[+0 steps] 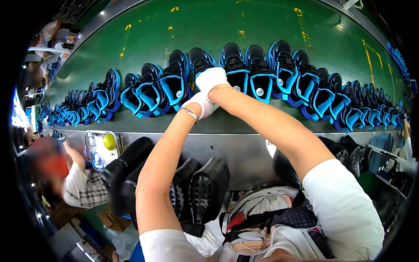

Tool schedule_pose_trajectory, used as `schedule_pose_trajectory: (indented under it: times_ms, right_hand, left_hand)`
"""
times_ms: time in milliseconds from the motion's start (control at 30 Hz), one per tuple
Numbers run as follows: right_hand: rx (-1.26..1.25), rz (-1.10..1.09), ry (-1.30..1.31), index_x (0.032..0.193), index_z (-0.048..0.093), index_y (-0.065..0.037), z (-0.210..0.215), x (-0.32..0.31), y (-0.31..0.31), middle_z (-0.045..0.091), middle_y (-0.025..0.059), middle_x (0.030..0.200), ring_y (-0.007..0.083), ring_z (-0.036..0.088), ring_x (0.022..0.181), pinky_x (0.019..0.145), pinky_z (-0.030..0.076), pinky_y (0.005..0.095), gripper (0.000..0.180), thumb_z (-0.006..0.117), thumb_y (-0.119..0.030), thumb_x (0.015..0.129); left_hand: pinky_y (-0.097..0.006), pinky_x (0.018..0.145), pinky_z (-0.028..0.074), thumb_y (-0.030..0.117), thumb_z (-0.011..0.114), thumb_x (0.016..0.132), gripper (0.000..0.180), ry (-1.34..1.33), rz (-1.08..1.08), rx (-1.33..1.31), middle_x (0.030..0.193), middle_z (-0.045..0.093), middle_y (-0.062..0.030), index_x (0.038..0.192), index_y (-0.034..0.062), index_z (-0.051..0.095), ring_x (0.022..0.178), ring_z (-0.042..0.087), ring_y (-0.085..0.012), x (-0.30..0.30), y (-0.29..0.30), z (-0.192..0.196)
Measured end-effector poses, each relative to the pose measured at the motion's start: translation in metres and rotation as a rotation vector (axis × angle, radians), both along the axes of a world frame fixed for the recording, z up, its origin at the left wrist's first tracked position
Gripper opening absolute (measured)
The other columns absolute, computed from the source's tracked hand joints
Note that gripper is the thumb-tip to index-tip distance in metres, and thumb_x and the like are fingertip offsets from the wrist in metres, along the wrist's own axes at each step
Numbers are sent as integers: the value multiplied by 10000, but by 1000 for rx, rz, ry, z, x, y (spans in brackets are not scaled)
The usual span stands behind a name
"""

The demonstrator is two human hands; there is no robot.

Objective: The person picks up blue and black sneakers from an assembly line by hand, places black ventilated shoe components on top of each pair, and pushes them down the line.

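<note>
A black sneaker (201,57) with bright blue edging stands in a long row on the green table, its toe pointing away from me. My right hand (212,79), in a white glove, is closed over its tongue and opening, with the fingertips hidden. Just nearer, at the heel of the same shoe, is my left hand (202,105), also gloved. The right wrist covers its fingers, so their pose does not show. Close on the right stands another sneaker (234,59), with a round white sticker inside; on the left is a further sneaker (176,65).
The green tabletop (209,22) bears worn yellow marks. Black shoe lasts (209,187) lie below the metal edge (244,153) near my body. At left, a metal tray (88,146) holds a yellow-green round thing (109,142). A person (83,187) works beside it.
</note>
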State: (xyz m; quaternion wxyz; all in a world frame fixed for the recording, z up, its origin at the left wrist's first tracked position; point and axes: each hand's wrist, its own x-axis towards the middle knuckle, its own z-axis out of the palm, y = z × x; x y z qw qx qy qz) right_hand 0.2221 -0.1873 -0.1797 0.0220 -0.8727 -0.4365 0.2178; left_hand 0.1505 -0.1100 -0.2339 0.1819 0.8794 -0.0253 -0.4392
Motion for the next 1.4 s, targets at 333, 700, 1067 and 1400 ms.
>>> schedule_pose_trajectory:
  times_ms: [333,700,1067,1400]
  right_hand:
    - [-10,98,-28,898,725,-67,0,19,1,703,146,933,299,683,872,746,542,408,196,606,-158,771]
    - [189,-201,215,1083,604,37,22,40,-32,638,238,1090,347,625,1027,883,513,408,421,657,-249,779]
    - [15,-158,338,1106,537,50,-9,48,-15,657,234,1035,351,645,980,830,525,405,517,691,-322,782]
    - [176,-117,152,1050,556,81,-25,32,-8,676,248,934,347,679,915,762,547,403,393,694,-88,723]
  left_hand:
    - [-340,1093,324,282,512,930,474,-21,80,-11,1435,428,-116,1361,93,458,1326,397,-254,5,-5,9]
    - [-408,834,521,199,708,762,367,-453,731,105,963,642,-254,983,-33,528,955,624,-395,15,23,77]
    - [-349,646,566,224,704,800,389,-79,990,-116,905,684,-183,1067,-38,595,776,699,-265,34,43,-1]
    - [-376,664,518,304,630,841,323,-606,829,186,877,688,-191,996,23,665,769,680,-329,24,49,-27]
